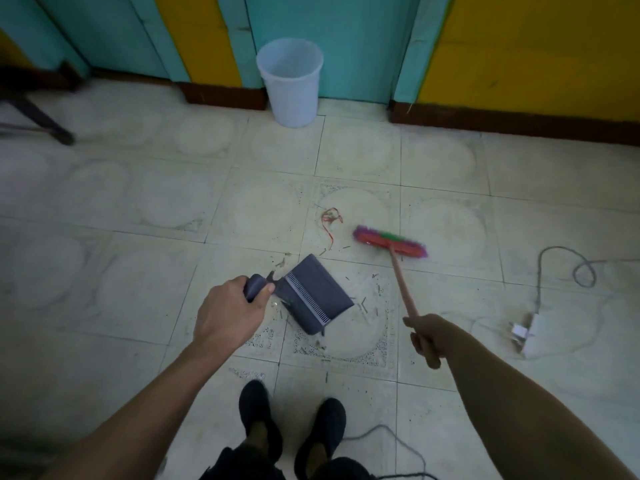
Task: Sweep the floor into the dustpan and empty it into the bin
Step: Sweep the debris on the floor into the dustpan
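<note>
Much bare floor [433, 161] between broom [389, 241] and bin [290, 83].

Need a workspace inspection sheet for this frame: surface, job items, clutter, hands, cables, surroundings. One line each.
Surface: pale tiled floor, worn, with debris near the centre.
Job's things: grey dustpan tilted low over the floor; broom with red head and purple bristles, blurred; white bin upright by the wall, contents not visible.
Clutter: red thread tangle; small scraps around the dustpan.
Grippers: left hand grips the dustpan handle; right hand grips the broom stick.
Cables: grey cable looping to a white adapter; another cable by the shoes.
Surroundings: teal and yellow wall; dark furniture leg at left.
</note>
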